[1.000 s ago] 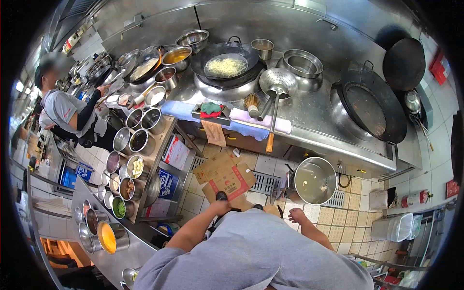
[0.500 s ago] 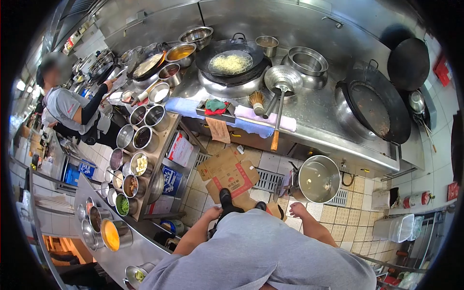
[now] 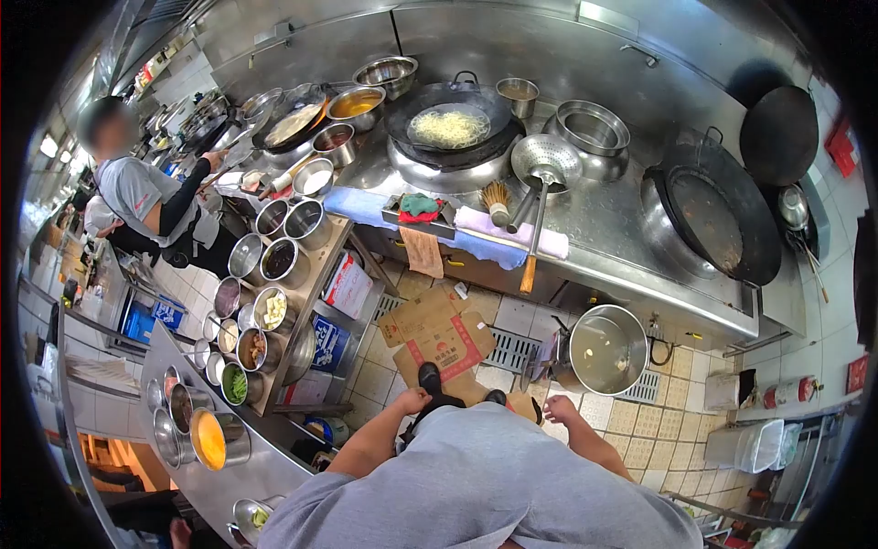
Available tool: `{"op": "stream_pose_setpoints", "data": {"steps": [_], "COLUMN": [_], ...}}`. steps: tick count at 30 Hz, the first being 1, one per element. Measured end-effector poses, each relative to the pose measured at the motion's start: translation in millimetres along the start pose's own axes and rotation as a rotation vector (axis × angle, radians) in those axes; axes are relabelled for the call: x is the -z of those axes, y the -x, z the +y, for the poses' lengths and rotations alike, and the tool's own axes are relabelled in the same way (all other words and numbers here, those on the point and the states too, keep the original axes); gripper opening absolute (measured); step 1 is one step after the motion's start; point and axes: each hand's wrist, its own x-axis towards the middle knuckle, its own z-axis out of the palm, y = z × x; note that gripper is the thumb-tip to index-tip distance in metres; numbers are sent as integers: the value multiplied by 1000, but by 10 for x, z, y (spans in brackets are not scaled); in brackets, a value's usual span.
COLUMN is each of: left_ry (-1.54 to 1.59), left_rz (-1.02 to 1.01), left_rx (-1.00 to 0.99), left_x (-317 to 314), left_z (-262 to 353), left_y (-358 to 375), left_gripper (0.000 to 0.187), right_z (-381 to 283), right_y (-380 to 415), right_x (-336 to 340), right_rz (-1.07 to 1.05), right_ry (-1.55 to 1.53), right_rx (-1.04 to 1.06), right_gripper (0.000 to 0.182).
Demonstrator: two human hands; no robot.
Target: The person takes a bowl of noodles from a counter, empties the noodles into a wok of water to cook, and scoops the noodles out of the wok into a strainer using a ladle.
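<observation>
Both my hands hang low at the sides of my body, away from the stove. My left hand (image 3: 413, 400) is loosely curled with nothing seen in it, near the metal pans on the cart. My right hand (image 3: 560, 410) has its fingers slightly apart and is bare, close to a large steel pot (image 3: 607, 349) of cloudy liquid. Ahead, a wok (image 3: 402, 114) on the stove contains pale noodles (image 3: 448, 126). A perforated strainer (image 3: 546, 165) with a wooden handle and a bamboo brush (image 3: 496, 199) lie at the counter's front.
Flattened cardboard (image 3: 430, 334) lies under my feet. Left stands a cart with several metal containers, including chopped greens (image 3: 234, 386); a pot of orange liquid (image 3: 210, 444) is beside it. A co-worker (image 3: 155, 197) stands at the far left. Another wok (image 3: 713, 215) sits at right.
The view has tilted and shifted slightly, so the stove appears lower and further right. My right hand's fingers look a little more curled. The co-worker's arm has moved slightly.
</observation>
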Motion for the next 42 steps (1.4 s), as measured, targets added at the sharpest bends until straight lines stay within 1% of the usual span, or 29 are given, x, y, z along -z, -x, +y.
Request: {"op": "stream_pose_setpoints", "data": {"steps": [1,2,5,6,9,13,15,16,18,22,26,30,31,33,35,37,42], "left_ry": [-18,-34,-43,-37,-6,13,-72,-67,-34,-29,5,-19,-20,2,-22,14,-35], "left_rz": [-23,-47,1,-11,-24,-4,45,51,66,70,39,2,2,31,57,22,36], "left_rx": [59,119,100,129,153,141,57,59,32,19,65,100,98,112,98,108,58], "left_x": [-15,-32,-87,-102,-113,-69,-40,-25,-18,17,28,31,25,-10,1,-4,19], "left_z": [-86,-160,-314,-328,-279,-7,108,153,196,185,110,17,1,-39,-26,19,116], "left_y": [19,45,135,147,171,219,216,205,166,88,53,50,55,41,33,93,152], "left_gripper": [35,37,39,40,38,36,35,35,34,33,32,32,32,32,31,31,31], "right_z": [80,121,233,248,255,114,22,-34,-137,-281,-229,-97,-60,10,51,80,124], "right_y": [-3,37,84,90,87,39,5,-16,-31,6,21,76,98,88,100,132,103], "right_x": [14,32,80,86,112,114,112,116,125,169,224,249,254,233,236,226,181], "right_rz": [45,34,28,39,25,25,10,13,15,19,45,51,51,54,29,29,12], "right_ry": [-1,-27,-44,-46,-19,27,28,21,39,40,72,13,-7,-27,-52,-66,-71], "right_rx": [-2,-24,-75,-108,-94,-62,-45,-22,26,43,23,-27,-39,-69,-99,-99,-84], "right_gripper": [22,22,21,21,21,24,25,25,25,25,25,27,29,26,23,24,24]}}
